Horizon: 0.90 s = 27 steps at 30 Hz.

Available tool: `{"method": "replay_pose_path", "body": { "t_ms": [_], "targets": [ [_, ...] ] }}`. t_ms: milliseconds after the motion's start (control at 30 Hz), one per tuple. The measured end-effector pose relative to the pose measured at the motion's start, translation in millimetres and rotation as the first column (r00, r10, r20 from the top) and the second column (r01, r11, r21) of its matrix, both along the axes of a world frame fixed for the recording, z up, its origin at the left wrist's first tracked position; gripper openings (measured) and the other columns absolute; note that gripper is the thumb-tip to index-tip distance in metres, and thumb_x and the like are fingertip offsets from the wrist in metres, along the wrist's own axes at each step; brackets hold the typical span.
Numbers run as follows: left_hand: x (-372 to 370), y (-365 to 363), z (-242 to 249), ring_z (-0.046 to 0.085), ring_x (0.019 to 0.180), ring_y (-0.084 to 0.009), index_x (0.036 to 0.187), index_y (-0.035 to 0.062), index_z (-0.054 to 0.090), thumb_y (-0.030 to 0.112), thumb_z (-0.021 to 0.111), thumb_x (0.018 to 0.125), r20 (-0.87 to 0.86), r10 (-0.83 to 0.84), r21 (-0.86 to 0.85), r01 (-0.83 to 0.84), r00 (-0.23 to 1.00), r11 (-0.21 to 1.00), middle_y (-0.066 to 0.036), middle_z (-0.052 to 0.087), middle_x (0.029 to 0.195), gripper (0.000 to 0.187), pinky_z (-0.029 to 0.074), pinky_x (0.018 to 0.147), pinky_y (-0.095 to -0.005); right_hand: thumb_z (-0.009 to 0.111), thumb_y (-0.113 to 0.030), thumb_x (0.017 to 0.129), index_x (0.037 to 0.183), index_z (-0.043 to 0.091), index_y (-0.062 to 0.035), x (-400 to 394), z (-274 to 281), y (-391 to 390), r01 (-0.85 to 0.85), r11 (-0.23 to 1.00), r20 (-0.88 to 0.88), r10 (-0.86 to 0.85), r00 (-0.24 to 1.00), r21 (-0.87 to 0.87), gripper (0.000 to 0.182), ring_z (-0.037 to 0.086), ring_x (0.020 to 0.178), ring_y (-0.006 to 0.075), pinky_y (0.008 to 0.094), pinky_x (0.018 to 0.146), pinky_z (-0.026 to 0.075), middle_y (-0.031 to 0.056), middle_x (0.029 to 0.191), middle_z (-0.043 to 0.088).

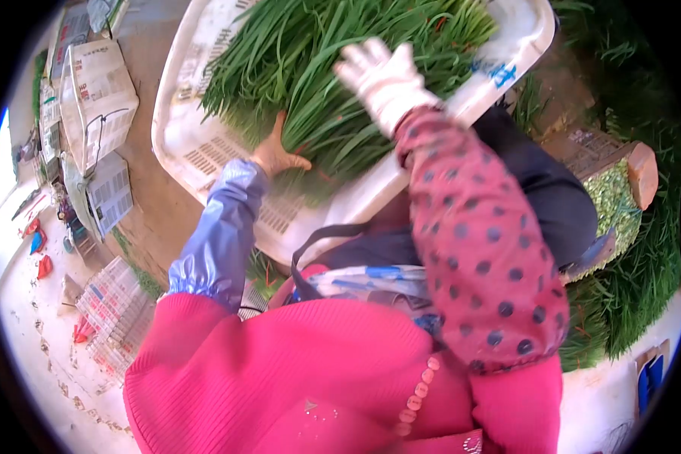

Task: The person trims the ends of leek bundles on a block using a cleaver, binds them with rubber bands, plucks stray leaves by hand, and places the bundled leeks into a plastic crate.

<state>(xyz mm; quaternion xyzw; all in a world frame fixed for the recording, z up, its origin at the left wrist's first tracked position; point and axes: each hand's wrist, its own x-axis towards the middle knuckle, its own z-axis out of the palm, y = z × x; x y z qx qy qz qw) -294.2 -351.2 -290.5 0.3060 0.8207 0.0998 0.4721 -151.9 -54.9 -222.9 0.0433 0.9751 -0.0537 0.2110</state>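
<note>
- Pink sweater (303,363) nearest.
- Left hand (274,153): visible digits spread at green leaves (299,57) in white crate (175,132).
- Right hand (384,82), gloved: fingers spread.
- Light pressure should limit bruising.

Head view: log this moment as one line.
left hand: bare, against greens | right hand: gloved, spread over greens, contact unclear | greens: in crate

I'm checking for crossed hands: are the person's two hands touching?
Apart. The head view shows green leaves in the gap between the bare left hand and the gloved right hand.
</note>
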Motion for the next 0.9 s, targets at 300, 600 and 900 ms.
{"method": "replay_pose_path", "body": {
  "t_ms": [300,600,900],
  "targets": [
    [16.5,14.1,2.8,0.055,0.128,-0.0296,0.154,0.0010,0.021,0.026,0.096,0.064,-0.197,0.109,-0.017,-0.115,0.974,0.993,-0.019,0.058,0.138,0.120,0.042,0.109,-0.0362,0.063,-0.018,0.090,0.139,0.053,-0.0240,20.2,-5.0,24.3,0.247,0.969,-0.101,-0.243,0.965,0.024,0.050,0.045,0.136,0.0244,0.0441,0.105,0.044,0.0063,0.146,0.049],
    [31.1,24.4,12.1,0.059,0.120,-0.0335,0.147,-0.0017,0.034,0.037,0.095,0.064,0.071,0.046,-0.120,-0.037,0.996,0.992,-0.023,0.061,0.131,0.110,0.045,0.105,-0.0368,0.061,-0.024,0.091,0.134,0.056,-0.0267,-8.5,9.4,39.4,0.314,0.947,0.236,-0.291,0.927,-0.065,0.044,0.041,0.138,0.0247,0.0445,0.113,0.037,0.0050,0.146,0.049],
    [-1.5,-6.8,-69.8,0.060,0.119,-0.0310,0.139,-0.0023,0.047,0.003,0.084,0.067,0.102,0.012,0.228,-0.035,0.995,0.973,-0.020,0.059,0.132,0.081,0.050,0.102,-0.0421,0.061,-0.025,0.088,0.110,0.075,-0.0202,5.9,60.7,38.9,0.354,0.920,-0.020,-0.362,0.932,-0.170,0.027,0.061,0.109,0.0262,0.0546,0.090,0.047,0.0040,0.112,0.068]
  ]
}}
